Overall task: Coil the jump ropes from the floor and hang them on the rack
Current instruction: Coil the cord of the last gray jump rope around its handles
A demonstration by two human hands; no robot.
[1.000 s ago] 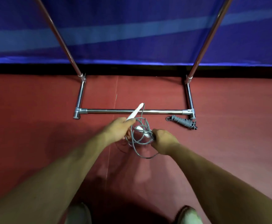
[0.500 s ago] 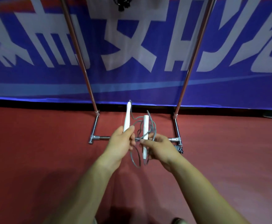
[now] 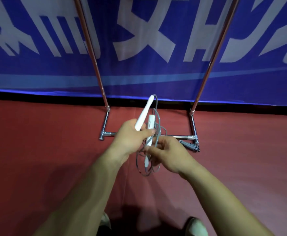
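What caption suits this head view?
Left hand and right hand hold a jump rope before the rack; another rope lies on the floor.

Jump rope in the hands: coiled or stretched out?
Coiled, loosely: jump rope hangs in loops between left hand and right hand.

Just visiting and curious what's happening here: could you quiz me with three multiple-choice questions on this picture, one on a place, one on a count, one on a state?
1. Where is the spare rope?
A) on the floor by the rack's base
B) hung on the top bar
C) on a table

2. How many white handles are held?
A) one
B) two
C) four

3. The held rope is:
A) stretched straight
B) lying on the floor
C) gathered in loose loops

1 A: it lies coiled by the base corner.
2 B: two show at the left hand.
3 C: grey loops hang between the left hand and right hand.
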